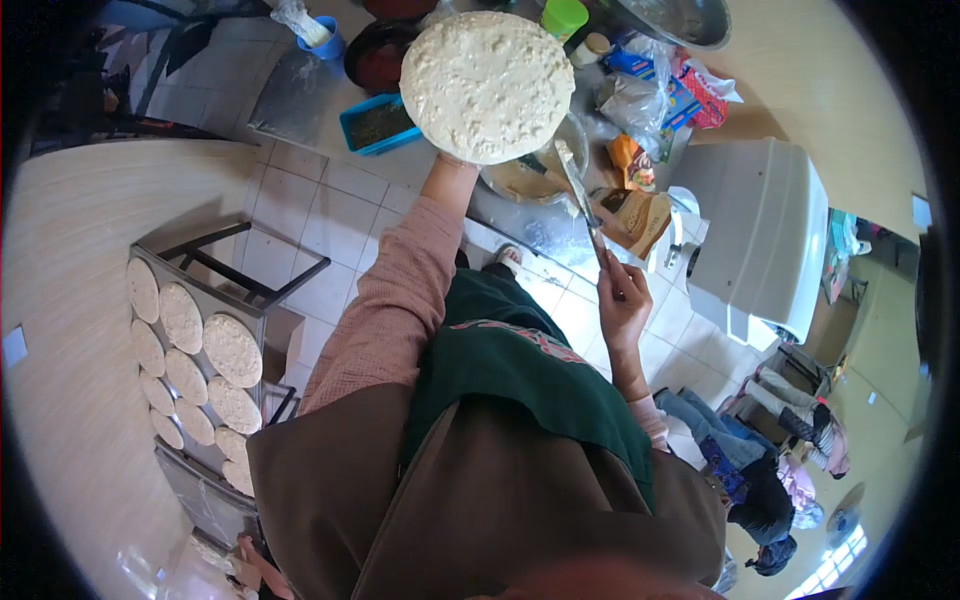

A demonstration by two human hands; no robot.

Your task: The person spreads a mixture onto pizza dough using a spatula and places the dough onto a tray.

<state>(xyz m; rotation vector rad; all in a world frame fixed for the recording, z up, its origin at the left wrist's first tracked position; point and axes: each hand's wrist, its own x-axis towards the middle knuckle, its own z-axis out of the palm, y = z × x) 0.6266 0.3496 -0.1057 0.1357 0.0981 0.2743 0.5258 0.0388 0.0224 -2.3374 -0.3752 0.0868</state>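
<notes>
A round disc covered with pale, lumpy batter is held up over the worktop. My left hand is under its near edge, mostly hidden by the disc, so its fingers do not show. My right hand is closed round the handle of a long spatula, whose batter-smeared tip points up beside the disc's lower right edge. Behind the disc and spatula, a bowl with batter in it sits partly hidden on the worktop.
The metal worktop bears a blue tray, a blue cup, a green container and packets. Several coated discs lie on a table at left. A white appliance stands right; people are beyond.
</notes>
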